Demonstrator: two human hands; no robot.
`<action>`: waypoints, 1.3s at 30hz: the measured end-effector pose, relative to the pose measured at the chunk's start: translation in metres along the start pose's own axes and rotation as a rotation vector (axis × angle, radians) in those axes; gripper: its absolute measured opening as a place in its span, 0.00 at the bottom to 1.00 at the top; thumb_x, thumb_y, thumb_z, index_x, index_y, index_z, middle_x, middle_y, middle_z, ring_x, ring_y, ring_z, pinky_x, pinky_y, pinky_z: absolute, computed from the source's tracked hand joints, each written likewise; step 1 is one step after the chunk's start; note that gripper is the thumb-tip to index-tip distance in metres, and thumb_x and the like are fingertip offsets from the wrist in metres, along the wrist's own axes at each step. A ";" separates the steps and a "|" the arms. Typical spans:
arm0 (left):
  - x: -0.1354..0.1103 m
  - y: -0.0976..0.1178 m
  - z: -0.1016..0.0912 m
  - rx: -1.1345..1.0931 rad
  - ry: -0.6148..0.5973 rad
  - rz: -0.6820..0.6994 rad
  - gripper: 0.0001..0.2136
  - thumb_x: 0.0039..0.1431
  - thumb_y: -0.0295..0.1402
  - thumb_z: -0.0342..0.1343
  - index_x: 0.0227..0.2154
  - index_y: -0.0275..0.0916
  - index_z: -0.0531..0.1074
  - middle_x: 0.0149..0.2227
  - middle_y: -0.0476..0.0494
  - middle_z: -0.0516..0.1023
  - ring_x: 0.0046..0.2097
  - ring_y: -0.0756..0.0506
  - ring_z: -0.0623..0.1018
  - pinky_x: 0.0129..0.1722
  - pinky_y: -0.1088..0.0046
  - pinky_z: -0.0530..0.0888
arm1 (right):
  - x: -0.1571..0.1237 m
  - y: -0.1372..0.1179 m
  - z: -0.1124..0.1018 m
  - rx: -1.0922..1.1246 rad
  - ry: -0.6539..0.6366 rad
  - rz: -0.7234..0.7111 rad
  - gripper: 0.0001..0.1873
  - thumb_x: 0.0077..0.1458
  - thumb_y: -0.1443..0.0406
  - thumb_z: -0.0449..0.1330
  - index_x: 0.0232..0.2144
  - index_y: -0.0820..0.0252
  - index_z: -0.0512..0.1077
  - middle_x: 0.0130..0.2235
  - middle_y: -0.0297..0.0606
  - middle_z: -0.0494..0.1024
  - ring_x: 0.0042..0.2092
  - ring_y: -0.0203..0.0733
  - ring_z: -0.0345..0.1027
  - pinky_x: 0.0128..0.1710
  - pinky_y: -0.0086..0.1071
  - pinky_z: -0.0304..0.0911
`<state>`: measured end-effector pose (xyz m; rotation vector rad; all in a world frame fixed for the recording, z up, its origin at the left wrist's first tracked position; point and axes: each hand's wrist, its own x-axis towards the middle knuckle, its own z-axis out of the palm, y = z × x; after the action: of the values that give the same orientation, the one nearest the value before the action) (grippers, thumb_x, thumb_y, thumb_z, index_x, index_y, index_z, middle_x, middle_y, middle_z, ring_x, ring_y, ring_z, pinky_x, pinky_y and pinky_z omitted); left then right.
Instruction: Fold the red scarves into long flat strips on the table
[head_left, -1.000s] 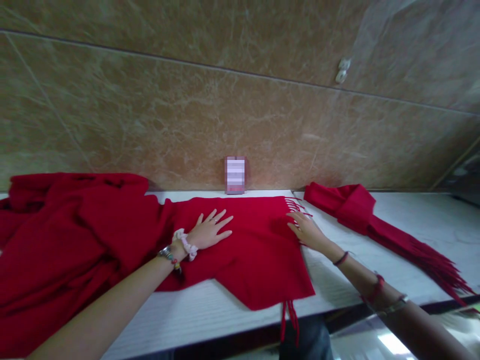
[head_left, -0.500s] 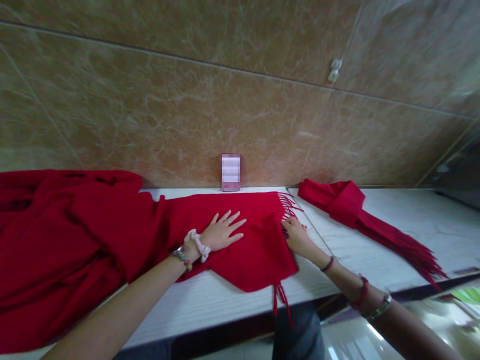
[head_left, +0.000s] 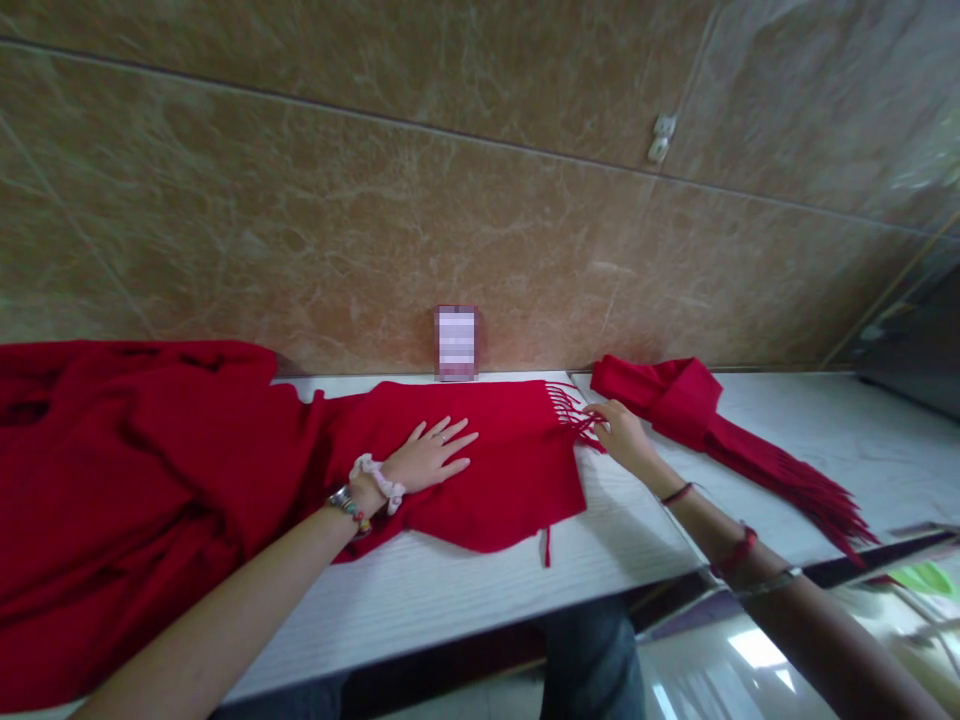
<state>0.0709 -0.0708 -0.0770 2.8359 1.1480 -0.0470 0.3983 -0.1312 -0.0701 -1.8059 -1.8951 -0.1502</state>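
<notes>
So, probably partway: pressing red scarf (head_left: 517,455) flat under spread left hand (head_left: 420,462), pinching fringe (head_left: 568,410) with right hand (head_left: 622,436), leaving heap (head_left: 150,460) rumpled.

"What's worn on the left hand (head_left: 426,460)?"

"A thin ring (head_left: 443,437) on one finger, and behind it a pale, ruffled scrunchie (head_left: 392,493)."

"Anything further up?"

"A bracelet (head_left: 341,497) — silvery on top, with small coloured beads (head_left: 361,520) along one side. The forearm (head_left: 247,590) beyond is bare."

"And past the right hand (head_left: 622,437)?"

"Three things in a row: a thin dark cord (head_left: 677,494), a red band (head_left: 739,550), then a silvery bangle (head_left: 772,582)."

"Lower down?"

"Trousers (head_left: 592,660), dark and bluish — only partly in view, so their cut is hard to tell."
</notes>
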 end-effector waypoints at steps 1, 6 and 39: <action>0.000 0.002 -0.003 -0.007 -0.013 -0.009 0.23 0.61 0.44 0.39 0.59 0.50 0.49 0.63 0.47 0.45 0.63 0.39 0.45 0.57 0.49 0.45 | -0.003 -0.002 0.001 0.006 -0.005 -0.019 0.18 0.46 0.73 0.51 0.40 0.61 0.70 0.38 0.43 0.73 0.42 0.44 0.65 0.43 0.35 0.60; -0.002 0.026 -0.015 -0.049 0.028 0.052 0.22 0.63 0.41 0.38 0.60 0.49 0.48 0.64 0.47 0.43 0.63 0.42 0.43 0.58 0.53 0.46 | -0.023 -0.020 0.015 0.078 -0.135 -0.097 0.21 0.45 0.67 0.56 0.45 0.61 0.65 0.44 0.47 0.70 0.47 0.47 0.63 0.46 0.41 0.59; -0.004 0.034 0.003 -0.034 -0.030 0.144 0.26 0.57 0.53 0.39 0.58 0.57 0.49 0.64 0.45 0.41 0.63 0.33 0.43 0.56 0.45 0.45 | -0.049 -0.024 -0.019 0.120 -0.448 -0.279 0.17 0.47 0.70 0.56 0.42 0.61 0.67 0.45 0.45 0.70 0.48 0.44 0.63 0.50 0.39 0.58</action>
<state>0.0922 -0.0982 -0.0774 2.8685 0.9273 -0.0598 0.3796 -0.1857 -0.0689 -1.5806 -2.4038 0.2920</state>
